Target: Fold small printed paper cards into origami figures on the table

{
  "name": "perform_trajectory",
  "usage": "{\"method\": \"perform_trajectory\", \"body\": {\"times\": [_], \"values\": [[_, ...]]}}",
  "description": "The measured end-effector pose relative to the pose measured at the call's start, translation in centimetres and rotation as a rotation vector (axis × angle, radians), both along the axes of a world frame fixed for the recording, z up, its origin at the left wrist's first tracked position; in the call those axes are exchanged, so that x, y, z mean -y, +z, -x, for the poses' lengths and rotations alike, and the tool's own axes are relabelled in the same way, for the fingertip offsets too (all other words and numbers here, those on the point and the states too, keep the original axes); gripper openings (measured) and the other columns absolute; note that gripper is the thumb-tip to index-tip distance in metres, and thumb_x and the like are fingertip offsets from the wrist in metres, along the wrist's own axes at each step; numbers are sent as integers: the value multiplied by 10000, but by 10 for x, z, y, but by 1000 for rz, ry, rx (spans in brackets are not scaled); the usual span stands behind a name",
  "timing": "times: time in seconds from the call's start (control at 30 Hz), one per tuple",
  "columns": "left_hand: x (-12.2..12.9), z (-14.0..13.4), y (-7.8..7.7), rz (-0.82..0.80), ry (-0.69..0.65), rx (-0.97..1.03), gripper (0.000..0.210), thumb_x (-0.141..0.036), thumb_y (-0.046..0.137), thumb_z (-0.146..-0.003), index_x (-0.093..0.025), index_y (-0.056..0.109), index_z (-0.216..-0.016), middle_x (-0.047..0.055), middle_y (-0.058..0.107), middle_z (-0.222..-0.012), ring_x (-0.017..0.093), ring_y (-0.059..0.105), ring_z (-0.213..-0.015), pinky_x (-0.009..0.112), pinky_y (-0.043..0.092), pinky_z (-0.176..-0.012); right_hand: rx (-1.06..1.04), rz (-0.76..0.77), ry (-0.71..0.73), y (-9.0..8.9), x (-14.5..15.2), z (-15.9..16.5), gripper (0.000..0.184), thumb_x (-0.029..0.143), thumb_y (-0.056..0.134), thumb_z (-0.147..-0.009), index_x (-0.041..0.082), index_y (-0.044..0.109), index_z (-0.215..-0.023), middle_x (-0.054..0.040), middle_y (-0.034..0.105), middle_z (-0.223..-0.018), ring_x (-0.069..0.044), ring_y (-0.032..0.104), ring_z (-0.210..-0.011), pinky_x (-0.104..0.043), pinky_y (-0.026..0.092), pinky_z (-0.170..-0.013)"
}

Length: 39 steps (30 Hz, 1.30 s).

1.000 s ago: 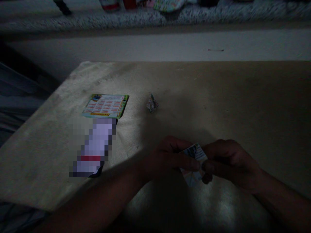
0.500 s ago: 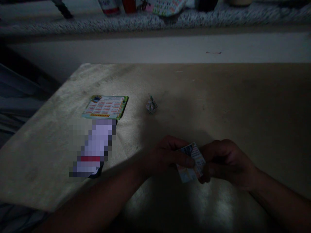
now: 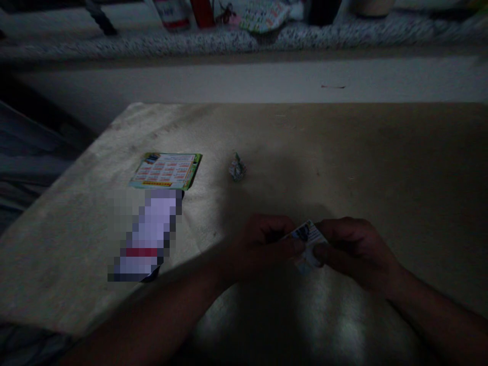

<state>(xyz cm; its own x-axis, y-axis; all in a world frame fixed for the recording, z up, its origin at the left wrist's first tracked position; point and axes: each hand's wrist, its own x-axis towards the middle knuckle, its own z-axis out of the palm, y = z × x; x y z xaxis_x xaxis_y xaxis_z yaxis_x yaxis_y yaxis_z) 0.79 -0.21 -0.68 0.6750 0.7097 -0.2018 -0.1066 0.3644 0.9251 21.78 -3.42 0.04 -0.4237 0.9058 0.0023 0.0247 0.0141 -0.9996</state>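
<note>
- Smartphone, screen blurred out: lies face up on the tabletop, by the surface's slanting left edge, angled toward the near-left corner. Probably parked there to leave the hands room.
- Calendar-style leaflet, green border, print too small to read: flat, just beyond the phone's far end, toward the surface's far-left corner. Cannot tell if the two touch. Likely laid aside with the phone.
- White bottle, red band at its base: on the speckled sill beyond the surface's far edge, away from the hands.
- Crumpled paper bit: alone, right of the leaflet, between the far edge and the hands; looks simply set down out of the way.
- Left hand: grasping the small printed card by its left side, thumb on top; fingers below mostly hidden.
- The card: between the hands, tilted, corner pointing to the far edge, apparently raised off the surface, printed face up, presumably so that it can be seen while handled.
- Right hand: pinching the card's right side, thumb on top, index finger behind; two opposite grips likely keep it steady.
</note>
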Motion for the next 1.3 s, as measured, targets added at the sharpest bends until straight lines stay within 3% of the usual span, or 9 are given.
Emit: {"method": "perform_trajectory", "body": {"times": [0.13, 0.27, 0.4, 0.53, 0.73, 1.0, 1.13, 1.3], "values": [[1, -1, 0, -33, -13, -18, 338, -417, 764, -813, -116, 639, -723, 8, 584, -657, 102, 507, -619, 222, 388, -588, 130, -39, -5, -1, 2, 2, 230, 296, 644, -946, 151, 747, -799, -35, 712, -699, -128, 627, -609, -227, 492, -565], [1, -1, 2, -1, -31, -38, 333, -420, 755, -821, -111, 657, -746, 8, 585, -666, 93, 492, -615, 215, 370, -576, 2, 89, -40, -2, 3, 3, 215, 335, 681, -922, 154, 781, -861, -52, 737, -714, -137, 648, -606, -225, 515, -545], [-1, -2, 0, 3, 88, -57, 333, -406, 796, -778, -114, 648, -717, -28, 531, -601, 63, 411, -539, 198, 286, -504, -123, 189, -103, -2, 1, 2, 152, 324, 743, -879, 186, 805, -877, -46, 764, -734, -143, 690, -637, -223, 563, -587], [-3, -3, -3, 89, 177, 26, 316, -338, 815, -738, -124, 610, -627, -36, 519, -542, 61, 414, -498, 205, 289, -492, -105, 200, -146, 0, 0, 4, 106, 283, 749, -880, 196, 809, -895, -38, 776, -767, -130, 696, -658, -204, 566, -604], [-2, -3, -3, 205, 115, 137, 301, -326, 850, -684, -125, 633, -630, -24, 539, -527, 70, 427, -480, 221, 276, -476, -150, 263, -83, 4, -1, 5, 93, 265, 760, -873, 189, 810, -891, -32, 770, -756, -130, 702, -668, -202, 569, -622], [-1, -9, -8, 342, 164, 200, 269, -282, 853, -660, -118, 639, -659, -14, 575, -560, 72, 480, -476, 197, 344, -475, -251, 299, -75, 4, -1, 4, 72, 235, 757, -876, 207, 822, -880, -28, 771, -737, -122, 695, -656, -184, 555, -620], [-4, -8, -7, 393, 167, 197, 277, -293, 846, -665, -122, 632, -711, 2, 606, -613, 75, 497, -488, 199, 378, -492, -311, 295, -116, 2, -3, 0, 171, 352, 764, -861, 236, 842, -960, -37, 772, -770, -150, 696, -713, -198, 563, -648], [-4, -8, -1, 475, 58, 252, 325, -334, 847, -686, -136, 592, -719, -49, 457, -546, 60, 415, -468, 191, 354, -478, -346, 214, -172, 2, -4, 1, 296, 436, 798, -815, 302, 812, -1079, -31, 769, -870, -161, 696, -766, -194, 561, -639]]}}
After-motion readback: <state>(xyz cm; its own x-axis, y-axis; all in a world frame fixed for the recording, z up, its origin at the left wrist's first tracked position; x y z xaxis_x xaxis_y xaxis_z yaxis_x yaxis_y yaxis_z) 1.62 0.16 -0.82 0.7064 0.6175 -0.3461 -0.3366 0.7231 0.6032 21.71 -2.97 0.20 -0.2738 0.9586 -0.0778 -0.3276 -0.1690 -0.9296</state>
